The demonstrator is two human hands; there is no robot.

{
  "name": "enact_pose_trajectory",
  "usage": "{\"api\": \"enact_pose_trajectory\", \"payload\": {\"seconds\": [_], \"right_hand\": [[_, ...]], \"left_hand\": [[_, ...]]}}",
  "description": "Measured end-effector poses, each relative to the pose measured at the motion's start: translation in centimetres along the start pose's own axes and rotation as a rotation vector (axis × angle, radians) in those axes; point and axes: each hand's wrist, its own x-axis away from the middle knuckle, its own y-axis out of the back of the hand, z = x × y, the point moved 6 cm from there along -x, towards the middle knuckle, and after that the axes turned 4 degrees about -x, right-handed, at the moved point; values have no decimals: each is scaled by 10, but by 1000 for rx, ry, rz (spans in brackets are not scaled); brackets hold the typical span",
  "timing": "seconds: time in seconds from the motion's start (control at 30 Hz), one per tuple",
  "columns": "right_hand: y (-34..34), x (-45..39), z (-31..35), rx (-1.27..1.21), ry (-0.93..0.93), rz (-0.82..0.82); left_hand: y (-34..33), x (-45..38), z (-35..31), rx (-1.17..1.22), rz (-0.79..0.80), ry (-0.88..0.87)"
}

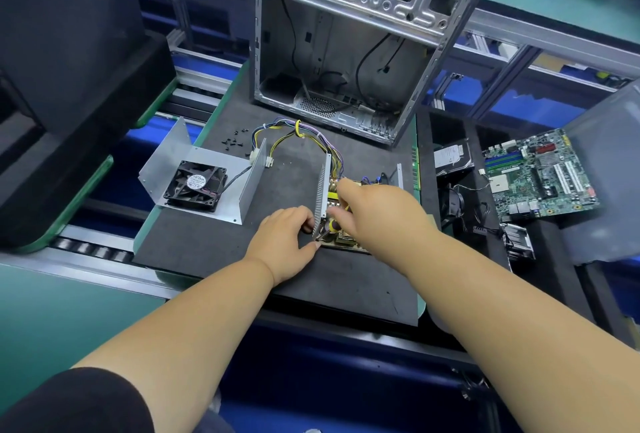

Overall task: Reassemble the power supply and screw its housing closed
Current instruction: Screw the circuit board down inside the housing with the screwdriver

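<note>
Head view: left hand (282,240) fingers pinch the power supply (341,211) wall; right hand (375,209) fingers grip a screwdriver (333,224).

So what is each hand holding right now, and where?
Right hand grips a screwdriver by its yellow-black handle; left hand pinches the power supply's perforated wall at its near end.

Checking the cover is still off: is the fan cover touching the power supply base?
Apart. The head view shows bare mat between the fan cover and the power supply base.
</note>
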Motion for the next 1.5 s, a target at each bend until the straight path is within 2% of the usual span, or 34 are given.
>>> {"api": "enact_pose_trajectory", "payload": {"seconds": [0.07, 0.23, 0.33, 0.57, 0.67, 0.77, 0.83, 1.0, 1.23, 1.3, 1.43, 1.5], "right_hand": [[-2, 0, -1, 52, -25, 2], [-1, 0, 2, -104, 5, 45], [1, -3, -1, -111, 18, 89], [-3, -10, -9, 201, -116, 115], [0, -6, -7, 114, -109, 68], [6, -3, -2, -94, -33, 45], [7, -3, 1, -135, 21, 61], [6, -12, -4, -67, 8, 78], [-3, -13, 1, 183, -116, 37], [-2, -10, 5, 141, -119, 18], [4, -6, 6, -148, -32, 72], [4, -5, 3, -122, -6, 108]], "left_hand": [[0, 0, 1, -2, 2, 5], [-1, -1, 1, -2, 4, 10], [0, -1, 1, -9, 1, 8], [0, -1, 0, -4, 12, 3], [1, 0, 0, -13, 9, 4], [1, 0, -1, -11, 9, 7], [2, 0, -1, -7, 8, 8], [2, -1, -2, -8, 8, 6], [1, 0, 0, -6, 7, 8], [1, 0, 0, -11, 6, 8], [1, -1, -1, -5, 5, 5], [1, -1, -1, -3, 4, 2]]}}
